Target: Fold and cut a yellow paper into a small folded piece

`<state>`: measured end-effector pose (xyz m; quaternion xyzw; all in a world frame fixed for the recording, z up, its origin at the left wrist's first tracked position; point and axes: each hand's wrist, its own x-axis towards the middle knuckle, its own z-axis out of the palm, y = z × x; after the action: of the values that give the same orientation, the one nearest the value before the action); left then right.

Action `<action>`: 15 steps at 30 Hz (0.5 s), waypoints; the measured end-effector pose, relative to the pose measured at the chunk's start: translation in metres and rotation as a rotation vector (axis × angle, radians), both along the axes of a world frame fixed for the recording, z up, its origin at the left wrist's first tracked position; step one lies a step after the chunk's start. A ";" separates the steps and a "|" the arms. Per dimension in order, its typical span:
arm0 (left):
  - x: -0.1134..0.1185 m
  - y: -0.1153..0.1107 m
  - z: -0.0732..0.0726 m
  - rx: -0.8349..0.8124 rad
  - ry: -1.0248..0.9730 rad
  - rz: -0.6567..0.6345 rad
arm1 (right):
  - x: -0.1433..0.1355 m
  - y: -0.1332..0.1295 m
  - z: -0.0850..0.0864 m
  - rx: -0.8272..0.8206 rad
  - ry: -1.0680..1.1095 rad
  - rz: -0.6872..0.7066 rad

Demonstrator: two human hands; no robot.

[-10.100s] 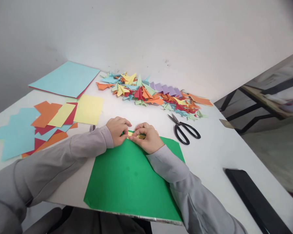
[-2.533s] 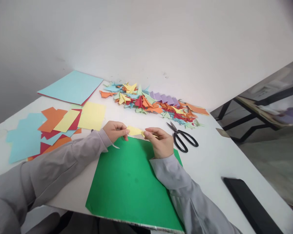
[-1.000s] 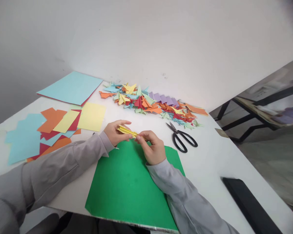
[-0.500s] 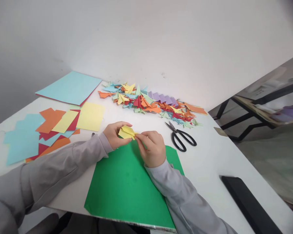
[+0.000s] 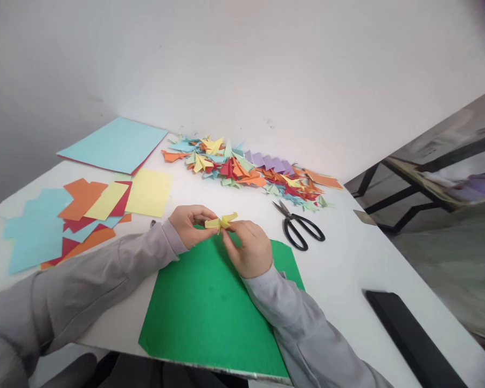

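A small folded yellow paper figure (image 5: pixel 223 221), with wing-like flaps spread out, is held above the far edge of a green board (image 5: pixel 210 302). My left hand (image 5: pixel 189 225) pinches its left flap between thumb and fingers. From the other side, my right hand (image 5: pixel 248 245) grips the figure with thumb and forefinger; part of the paper is hidden by the fingers. Black-handled scissors (image 5: pixel 297 223) lie to the right of my right hand, blades pointing away.
Along the wall runs a pile of folded paper figures (image 5: pixel 242 171) in several colours. Loose paper pieces (image 5: pixel 44 221) overlap at left, with a large blue sheet (image 5: pixel 115 143) behind them. A long black object (image 5: pixel 408 334) lies near the table's right edge.
The yellow paper figure has turned, and its flaps now stand spread out sideways. My right hand's fingers have shifted along it. The board and scissors look unmoved.
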<state>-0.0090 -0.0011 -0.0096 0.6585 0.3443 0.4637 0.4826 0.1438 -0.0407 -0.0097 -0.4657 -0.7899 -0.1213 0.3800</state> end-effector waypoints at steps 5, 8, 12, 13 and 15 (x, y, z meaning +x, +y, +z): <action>-0.001 -0.001 0.000 0.220 0.013 -0.008 | -0.002 -0.002 0.004 -0.036 0.170 0.050; -0.001 -0.001 0.001 0.322 0.036 -0.059 | -0.002 0.000 0.004 -0.171 0.447 0.085; -0.001 -0.002 0.001 0.214 0.049 -0.079 | 0.000 0.009 -0.003 -0.477 0.934 0.230; -0.001 -0.002 0.001 0.199 0.050 -0.076 | 0.001 0.011 -0.006 -0.532 1.019 0.243; -0.001 -0.003 0.000 0.247 0.045 -0.047 | 0.001 0.015 -0.010 -0.597 1.129 0.274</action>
<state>-0.0101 -0.0043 -0.0092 0.7309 0.2797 0.4763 0.4009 0.1452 -0.0261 -0.0200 -0.4386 -0.5208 0.4162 0.6027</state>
